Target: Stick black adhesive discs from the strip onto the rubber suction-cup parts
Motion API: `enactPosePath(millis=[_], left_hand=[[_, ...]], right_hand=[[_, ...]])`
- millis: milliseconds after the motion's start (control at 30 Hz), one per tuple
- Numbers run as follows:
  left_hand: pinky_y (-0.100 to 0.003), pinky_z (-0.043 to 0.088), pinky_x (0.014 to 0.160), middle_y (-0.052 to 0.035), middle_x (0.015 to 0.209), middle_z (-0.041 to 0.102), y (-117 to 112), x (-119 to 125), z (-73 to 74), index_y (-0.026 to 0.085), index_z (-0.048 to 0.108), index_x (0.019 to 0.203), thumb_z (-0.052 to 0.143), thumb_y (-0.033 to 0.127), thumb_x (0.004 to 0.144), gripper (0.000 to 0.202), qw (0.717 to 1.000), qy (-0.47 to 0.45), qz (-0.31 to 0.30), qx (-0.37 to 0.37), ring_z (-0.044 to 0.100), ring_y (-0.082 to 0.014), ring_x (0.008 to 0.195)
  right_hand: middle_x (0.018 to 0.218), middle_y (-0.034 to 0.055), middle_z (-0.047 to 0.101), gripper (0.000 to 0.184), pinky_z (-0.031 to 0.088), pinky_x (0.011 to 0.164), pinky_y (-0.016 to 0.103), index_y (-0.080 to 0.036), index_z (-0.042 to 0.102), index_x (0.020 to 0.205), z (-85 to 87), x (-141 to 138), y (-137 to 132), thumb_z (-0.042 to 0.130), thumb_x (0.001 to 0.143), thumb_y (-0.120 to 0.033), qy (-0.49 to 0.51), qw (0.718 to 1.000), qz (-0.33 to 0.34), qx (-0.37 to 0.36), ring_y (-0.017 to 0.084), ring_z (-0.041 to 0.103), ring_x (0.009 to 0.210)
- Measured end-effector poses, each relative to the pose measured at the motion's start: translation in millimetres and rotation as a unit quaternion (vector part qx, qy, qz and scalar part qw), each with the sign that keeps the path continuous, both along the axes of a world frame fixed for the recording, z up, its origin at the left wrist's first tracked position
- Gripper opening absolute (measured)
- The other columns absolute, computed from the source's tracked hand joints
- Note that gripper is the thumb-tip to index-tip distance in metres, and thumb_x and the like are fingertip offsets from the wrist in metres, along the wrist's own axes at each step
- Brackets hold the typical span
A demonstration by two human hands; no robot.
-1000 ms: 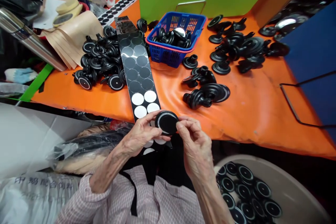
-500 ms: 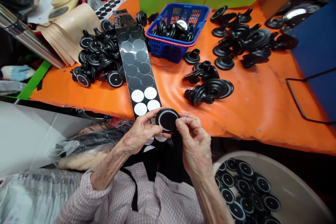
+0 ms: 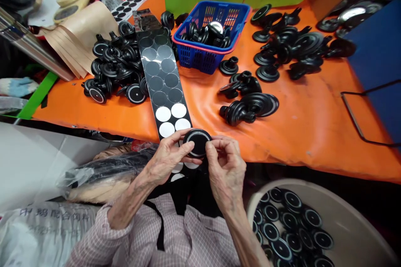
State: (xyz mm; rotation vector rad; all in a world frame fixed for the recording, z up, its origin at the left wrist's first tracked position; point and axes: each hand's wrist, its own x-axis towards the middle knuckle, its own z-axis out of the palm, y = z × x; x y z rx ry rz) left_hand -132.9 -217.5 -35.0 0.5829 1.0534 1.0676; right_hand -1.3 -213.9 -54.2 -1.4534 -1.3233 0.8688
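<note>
A black round knob-like part (image 3: 200,147) with a pale ring on its flat face is held up at the table's front edge. My left hand (image 3: 167,156) grips it from the left, the thumb lying on the face and the fingers underneath. At its right rim, the thumb and forefinger of my right hand (image 3: 227,167) are pinched together, the other fingers curled. Behind and under my left hand runs a long black sheet of round stickers (image 3: 161,79). White circles show on its near part, dark ones farther up. The part's underside is hidden.
Heaps of black round parts lie left (image 3: 115,60) and right (image 3: 286,48) on the orange table (image 3: 313,133). A blue basket (image 3: 200,56) holds several more. By my right forearm stands a beige tub (image 3: 347,212) with ringed discs. Brown paper (image 3: 84,31) lies at the left.
Both hands and the black part have shifted slightly left. My left thumb has moved up onto the part's face. My right hand still pinches at the right rim.
</note>
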Motion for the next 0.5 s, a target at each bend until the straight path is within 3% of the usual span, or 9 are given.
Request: enactPosePath(millis=[167,300,400,500], left_hand=[[-0.032,0.061,0.071,-0.0101,0.119,0.062,-1,1,-2.4,0.016,0.063,0.113,0.071,0.027,0.077,0.039,1.0,0.009,0.019,0.002,0.068,-0.0191,0.086],[-0.031,0.06,0.071,-0.0094,0.119,0.063,-2,2,-2.5,0.017,0.063,0.113,0.07,0.028,0.078,0.038,0.999,0.022,0.03,0.011,0.067,-0.0208,0.09],[-0.03,0.06,0.071,-0.0098,0.12,0.062,-4,2,2.8,0.017,0.063,0.114,0.069,0.031,0.08,0.038,0.999,0.034,0.023,0.015,0.066,-0.022,0.094],[-0.03,0.059,0.07,-0.0112,0.12,0.061,1,-1,8.6,0.017,0.061,0.117,0.066,0.036,0.082,0.041,1.0,0.028,-0.005,0.007,0.067,-0.0213,0.092]], right_hand=[[0.086,0.0016,0.053,0.01,0.049,0.072,0.032,-0.021,0.053,0.081,-2.6,-6,-2,0.052,0.089,-0.026,-0.061,0.997,-0.002,0.053,0.015,0.056,0.081],[0.087,0.0039,0.056,0.012,0.051,0.073,0.034,-0.021,0.051,0.084,-3.9,-8,-3,0.053,0.089,-0.032,-0.074,0.996,-0.013,0.058,0.018,0.058,0.085],[0.087,0.0043,0.06,0.026,0.053,0.07,0.035,-0.021,0.053,0.096,-2.9,-2,-1,0.059,0.084,-0.043,0.009,0.999,-0.015,-0.031,0.019,0.061,0.078],[0.072,0.0021,0.061,0.032,0.053,0.058,0.032,-0.022,0.059,0.083,1.9,10,13,0.062,0.079,-0.053,0.105,0.981,0.092,-0.132,0.019,0.061,0.063]])
